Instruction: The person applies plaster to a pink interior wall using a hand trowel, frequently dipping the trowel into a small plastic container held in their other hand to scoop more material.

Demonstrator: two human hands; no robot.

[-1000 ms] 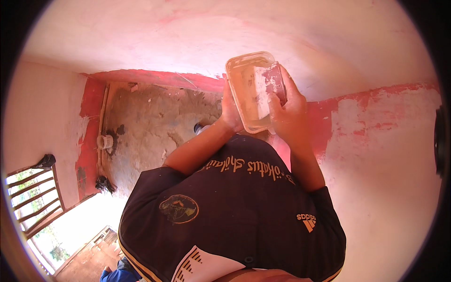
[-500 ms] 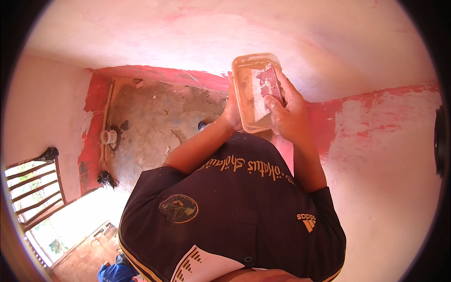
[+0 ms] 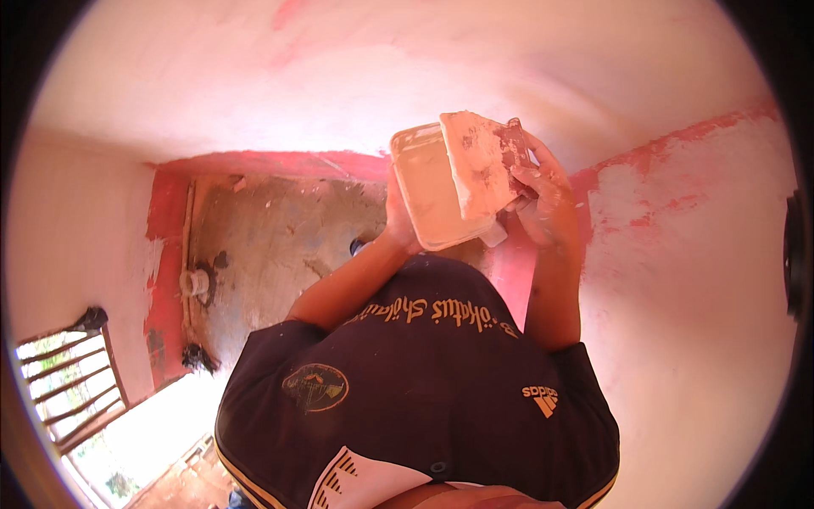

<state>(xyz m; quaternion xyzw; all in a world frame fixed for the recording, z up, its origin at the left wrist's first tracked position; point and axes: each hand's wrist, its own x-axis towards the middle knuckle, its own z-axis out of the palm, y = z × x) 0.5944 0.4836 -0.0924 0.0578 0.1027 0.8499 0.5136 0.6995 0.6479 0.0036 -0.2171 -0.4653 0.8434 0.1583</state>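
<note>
The person wears a black shirt [image 3: 398,373] with short sleeves, the left sleeve [image 3: 275,343] at ten o'clock from the shirt's middle and the right sleeve [image 3: 585,365] at three. Ornate gold lettering [image 3: 441,310] arcs across at twelve, upside down in this view. At nine sits a round badge [image 3: 315,388], thinly outlined in gold. Inside three, a small gold logo [image 3: 541,401] has slanted bars. A dark button [image 3: 438,467] lies at six; at seven, a white collar [image 3: 365,479] carries stepped dark-and-gold bars. Gold piping [image 3: 248,482] trims the sides at eight and four.
</note>
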